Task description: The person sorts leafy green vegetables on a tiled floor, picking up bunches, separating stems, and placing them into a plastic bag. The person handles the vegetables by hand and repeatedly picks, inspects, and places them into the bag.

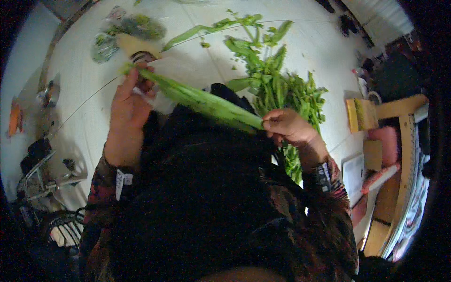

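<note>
A long green leaf (204, 100) stretches slantwise across my lap between both hands. My left hand (132, 100) pinches its tip end at the upper left. At the leaf's lower right end, the fingers of my right hand (290, 125) close on the pale base. A heap of leafy green stalks (278, 84) lies on the pale floor beyond and beside my right hand. One single leaf (186, 37) lies apart from the heap, farther forward. Just past my left fingertips is a dark, rounded thing, partly hidden and too blurred to name.
Bagged greens (105, 47) and a darker pile of greens (144, 28) lie at the front left. A yellow box (361, 114), a white tray-like object (353, 172) and wooden furniture (405, 141) stand at the right. A metal frame (53, 185) is at the left.
</note>
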Demonstrator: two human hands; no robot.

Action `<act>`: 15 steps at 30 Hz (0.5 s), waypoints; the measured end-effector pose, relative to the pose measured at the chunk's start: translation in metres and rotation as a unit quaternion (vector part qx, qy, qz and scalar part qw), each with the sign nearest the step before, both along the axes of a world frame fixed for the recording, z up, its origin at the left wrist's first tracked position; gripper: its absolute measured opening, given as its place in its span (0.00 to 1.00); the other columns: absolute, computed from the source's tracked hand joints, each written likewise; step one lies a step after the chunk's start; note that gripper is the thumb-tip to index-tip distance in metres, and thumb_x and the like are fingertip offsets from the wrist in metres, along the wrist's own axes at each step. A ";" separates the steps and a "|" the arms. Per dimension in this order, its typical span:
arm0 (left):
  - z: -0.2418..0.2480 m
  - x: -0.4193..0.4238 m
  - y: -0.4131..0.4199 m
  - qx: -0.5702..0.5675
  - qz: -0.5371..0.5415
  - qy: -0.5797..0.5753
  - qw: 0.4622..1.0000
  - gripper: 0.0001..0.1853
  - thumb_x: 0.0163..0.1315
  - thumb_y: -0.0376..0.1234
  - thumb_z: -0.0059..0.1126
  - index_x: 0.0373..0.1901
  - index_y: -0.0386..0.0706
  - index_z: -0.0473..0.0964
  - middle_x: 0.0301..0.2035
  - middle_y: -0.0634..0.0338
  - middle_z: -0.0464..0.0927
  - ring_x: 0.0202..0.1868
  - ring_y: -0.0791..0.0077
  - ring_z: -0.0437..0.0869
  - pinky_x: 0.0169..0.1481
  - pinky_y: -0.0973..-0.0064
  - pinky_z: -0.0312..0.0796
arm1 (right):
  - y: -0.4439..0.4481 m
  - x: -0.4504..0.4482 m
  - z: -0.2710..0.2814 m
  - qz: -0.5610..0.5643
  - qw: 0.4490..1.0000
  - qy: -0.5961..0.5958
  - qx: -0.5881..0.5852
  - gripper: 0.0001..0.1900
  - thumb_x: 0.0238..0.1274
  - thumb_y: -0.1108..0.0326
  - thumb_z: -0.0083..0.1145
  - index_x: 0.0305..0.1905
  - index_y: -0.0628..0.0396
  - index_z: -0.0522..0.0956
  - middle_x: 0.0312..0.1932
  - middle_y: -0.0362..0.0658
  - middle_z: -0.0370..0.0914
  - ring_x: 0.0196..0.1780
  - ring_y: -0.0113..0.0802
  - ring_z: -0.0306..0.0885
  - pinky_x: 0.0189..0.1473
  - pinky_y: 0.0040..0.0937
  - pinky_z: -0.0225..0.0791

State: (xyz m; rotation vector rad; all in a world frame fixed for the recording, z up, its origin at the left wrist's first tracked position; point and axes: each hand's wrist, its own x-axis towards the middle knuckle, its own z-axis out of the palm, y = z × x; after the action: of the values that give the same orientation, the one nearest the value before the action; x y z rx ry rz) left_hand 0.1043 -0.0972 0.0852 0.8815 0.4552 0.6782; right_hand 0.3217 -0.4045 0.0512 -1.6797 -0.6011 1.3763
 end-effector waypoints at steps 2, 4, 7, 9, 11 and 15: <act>-0.005 -0.001 -0.005 0.001 0.014 0.034 0.999 0.13 0.64 0.40 0.54 0.45 0.44 0.75 0.37 0.64 0.78 0.32 0.78 0.73 0.33 0.81 0.64 | -0.015 -0.003 -0.017 -0.026 0.998 0.057 -0.027 0.11 0.57 0.60 0.62 0.38 0.56 0.77 0.24 0.36 0.75 0.21 0.21 0.69 0.21 0.19 0.62; -0.012 0.002 -0.010 -0.015 -0.004 0.058 0.998 0.12 0.64 0.40 0.54 0.44 0.44 0.75 0.37 0.64 0.78 0.32 0.79 0.72 0.33 0.81 0.63 | -0.032 -0.004 -0.027 -0.088 0.990 0.108 0.038 0.11 0.57 0.61 0.62 0.37 0.56 0.77 0.23 0.36 0.74 0.21 0.22 0.69 0.21 0.19 0.62; -0.017 0.006 -0.012 -0.015 -0.028 0.064 0.997 0.11 0.64 0.41 0.54 0.42 0.45 0.75 0.37 0.65 0.77 0.32 0.79 0.72 0.33 0.82 0.64 | -0.046 -0.002 -0.034 -0.117 0.984 0.124 0.056 0.11 0.57 0.60 0.62 0.37 0.56 0.77 0.22 0.35 0.73 0.20 0.22 0.67 0.21 0.20 0.61; -0.018 0.007 -0.011 -0.018 -0.037 0.056 0.998 0.11 0.64 0.41 0.54 0.41 0.45 0.75 0.37 0.64 0.77 0.32 0.80 0.72 0.33 0.82 0.64 | -0.049 -0.002 -0.036 -0.112 0.984 0.127 0.052 0.11 0.57 0.60 0.62 0.37 0.56 0.77 0.22 0.35 0.73 0.21 0.22 0.68 0.21 0.20 0.61; -0.018 0.005 -0.009 -0.035 -0.031 0.049 0.998 0.11 0.64 0.41 0.54 0.41 0.45 0.75 0.37 0.64 0.77 0.33 0.80 0.72 0.33 0.82 0.65 | -0.050 -0.002 -0.038 -0.112 0.987 0.112 0.041 0.12 0.57 0.59 0.62 0.36 0.56 0.77 0.22 0.35 0.73 0.21 0.22 0.68 0.21 0.19 0.61; -0.018 -0.002 -0.005 -0.041 -0.030 0.041 0.998 0.11 0.64 0.40 0.53 0.41 0.45 0.75 0.36 0.64 0.78 0.31 0.80 0.73 0.33 0.81 0.66 | -0.054 0.000 -0.049 -0.124 0.990 0.064 0.008 0.12 0.57 0.60 0.62 0.37 0.59 0.76 0.20 0.36 0.73 0.17 0.22 0.68 0.19 0.19 0.62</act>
State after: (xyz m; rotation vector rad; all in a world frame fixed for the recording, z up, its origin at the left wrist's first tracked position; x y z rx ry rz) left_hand 0.1023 -0.1017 0.0675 0.8441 0.5244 0.5669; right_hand 0.3215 -0.4585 0.0025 -1.5792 -0.3179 1.2840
